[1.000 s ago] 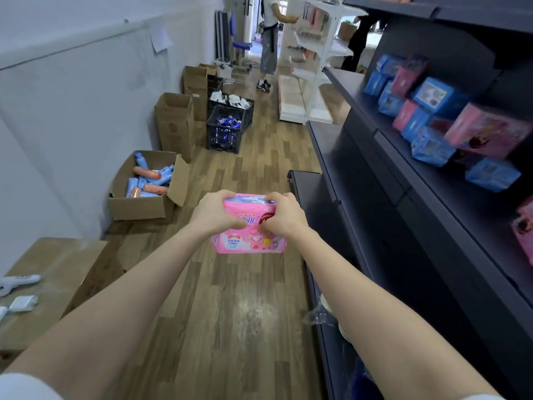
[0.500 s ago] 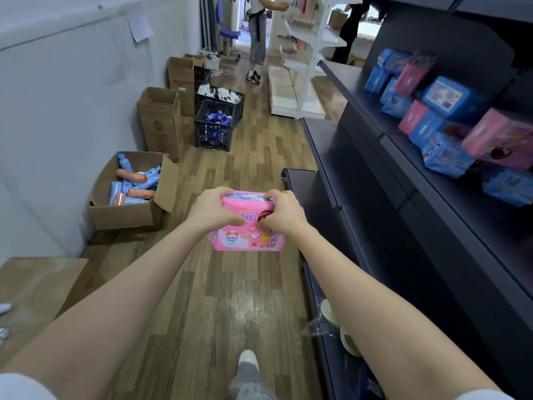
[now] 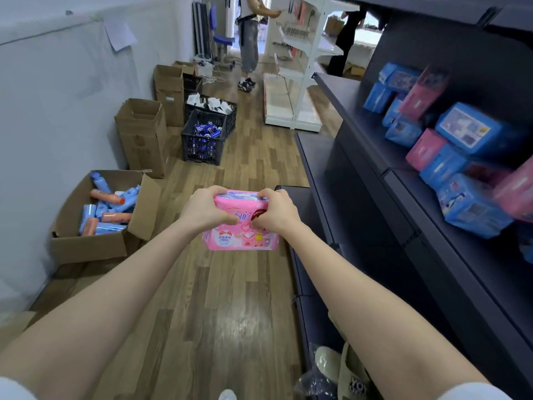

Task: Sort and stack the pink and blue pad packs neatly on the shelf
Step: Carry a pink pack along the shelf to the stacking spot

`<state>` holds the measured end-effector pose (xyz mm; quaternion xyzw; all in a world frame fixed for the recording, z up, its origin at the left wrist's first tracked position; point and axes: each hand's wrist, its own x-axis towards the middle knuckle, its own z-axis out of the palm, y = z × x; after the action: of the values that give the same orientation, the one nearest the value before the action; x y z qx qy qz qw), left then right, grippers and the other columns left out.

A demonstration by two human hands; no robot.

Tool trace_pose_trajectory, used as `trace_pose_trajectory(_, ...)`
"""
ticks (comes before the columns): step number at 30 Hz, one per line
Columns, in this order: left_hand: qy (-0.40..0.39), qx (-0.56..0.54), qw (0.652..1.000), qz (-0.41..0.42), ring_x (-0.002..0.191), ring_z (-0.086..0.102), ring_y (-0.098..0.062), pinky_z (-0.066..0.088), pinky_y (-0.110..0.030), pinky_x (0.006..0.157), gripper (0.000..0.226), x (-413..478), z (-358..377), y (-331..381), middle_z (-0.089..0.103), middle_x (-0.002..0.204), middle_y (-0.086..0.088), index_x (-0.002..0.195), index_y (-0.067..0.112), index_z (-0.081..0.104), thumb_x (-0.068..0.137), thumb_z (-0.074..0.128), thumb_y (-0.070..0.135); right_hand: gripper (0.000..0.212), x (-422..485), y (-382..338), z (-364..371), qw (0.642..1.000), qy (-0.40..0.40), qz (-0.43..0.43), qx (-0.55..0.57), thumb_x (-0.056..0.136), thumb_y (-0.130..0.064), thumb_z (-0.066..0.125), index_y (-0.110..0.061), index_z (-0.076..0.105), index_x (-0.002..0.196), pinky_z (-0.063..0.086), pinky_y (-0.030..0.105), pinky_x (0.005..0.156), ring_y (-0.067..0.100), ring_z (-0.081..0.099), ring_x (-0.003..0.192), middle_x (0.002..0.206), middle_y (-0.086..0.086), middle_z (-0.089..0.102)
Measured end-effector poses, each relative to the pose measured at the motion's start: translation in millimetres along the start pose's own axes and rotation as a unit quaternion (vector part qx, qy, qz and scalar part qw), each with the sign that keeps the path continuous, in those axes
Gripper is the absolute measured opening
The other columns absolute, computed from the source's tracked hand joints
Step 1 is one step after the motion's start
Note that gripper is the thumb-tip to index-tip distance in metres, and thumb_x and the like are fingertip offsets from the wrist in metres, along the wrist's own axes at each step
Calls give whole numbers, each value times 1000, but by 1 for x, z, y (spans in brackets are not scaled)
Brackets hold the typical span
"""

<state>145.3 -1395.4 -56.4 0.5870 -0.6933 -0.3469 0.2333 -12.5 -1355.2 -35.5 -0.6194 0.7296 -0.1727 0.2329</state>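
Clutching pink pad pack [image 3: 239, 239] by top corners with left hand [image 3: 202, 210] and right hand [image 3: 278, 210], arms outstretched, left of shelf [image 3: 357, 116]; Chinese lettering unreadable.

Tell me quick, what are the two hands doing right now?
Left hand: closed, gripping the left end of the pink pad pack.
Right hand: closed, gripping the right end of the same pack.

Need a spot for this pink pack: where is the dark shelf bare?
The dark shelf is bare from its far corner up to the first blue packs, and along its front strip. The jumbled pink and blue packs crowd the back.
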Motion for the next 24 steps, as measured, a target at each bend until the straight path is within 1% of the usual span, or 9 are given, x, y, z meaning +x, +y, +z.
trace_pose_trajectory(5,12,-7,1000,1,96,59,-19,48,-28,78,73,51,4,11,60,116,-5,129,15,52,62,83,17,65,54,7,-16,1000,-5,-9,-11,76,-19,74,-18,44,134,46,32,87,28,54,109,126,8,40)
trace_pose_trajectory(8,14,-11,1000,-5,94,58,-17,45,-26,73,73,73,5,11,60,116,-5,128,16,52,62,83,17,66,78,10,-18,1000,-12,-12,-8,76,-19,74,-18,44,134,46,33,88,28,54,109,126,8,40)
trace_pose_trajectory(11,8,-11,1000,-12,93,58,-17,44,-26,72,72,95,6,7,59,116,-4,128,16,52,63,83,17,65,101,12,-17,1000,-15,-13,-8,75,-20,75,-19,45,134,47,33,89,28,55,109,126,8,40)
trace_pose_trajectory(13,2,-7,1000,-15,94,59,-17,47,-28,75,73,110,8,3,59,116,-4,128,17,52,62,83,18,66,115,14,-15,1000,-21,-9,-8,75,-20,75,-19,45,133,47,34,88,27,55,108,125,8,41)
trace_pose_trajectory(16,0,4,1000,-19,99,59,-19,49,-31,83,74,138,9,-2,60,117,-4,128,18,52,62,83,21,66,143,16,-11,1000,-28,-3,-11,74,-20,76,-19,45,133,49,36,90,27,55,108,125,8,41)
trace_pose_trajectory(18,-6,-1,1000,-22,99,58,-19,48,-30,81,74,159,10,-5,59,118,-4,129,18,52,62,83,20,66,163,16,-11,1000,-29,2,-12,74,-19,75,-18,45,133,48,36,90,28,55,109,126,8,40)
trace_pose_trajectory(20,-9,-14,1000,-23,100,58,-19,48,-30,81,74,189,8,-11,58,119,-5,129,18,52,62,84,19,66,192,12,-9,1000,-23,6,-13,75,-18,74,-18,44,134,46,33,86,28,54,109,127,7,40)
trace_pose_trajectory(22,-13,-11,1000,-19,103,58,-21,50,-34,86,75,208,6,-13,58,120,-5,128,18,52,61,84,20,66,212,12,-9,1000,-22,11,-15,75,-18,74,-19,44,134,44,30,81,28,55,108,127,7,40)
trace_pose_trajectory(24,-13,-9,1000,-15,104,59,-22,51,-38,89,76,242,0,-17,58,119,-5,129,18,51,60,84,21,67,244,6,-9,1000,-17,12,-11,74,-18,75,-19,44,134,43,29,80,27,55,109,128,7,39)
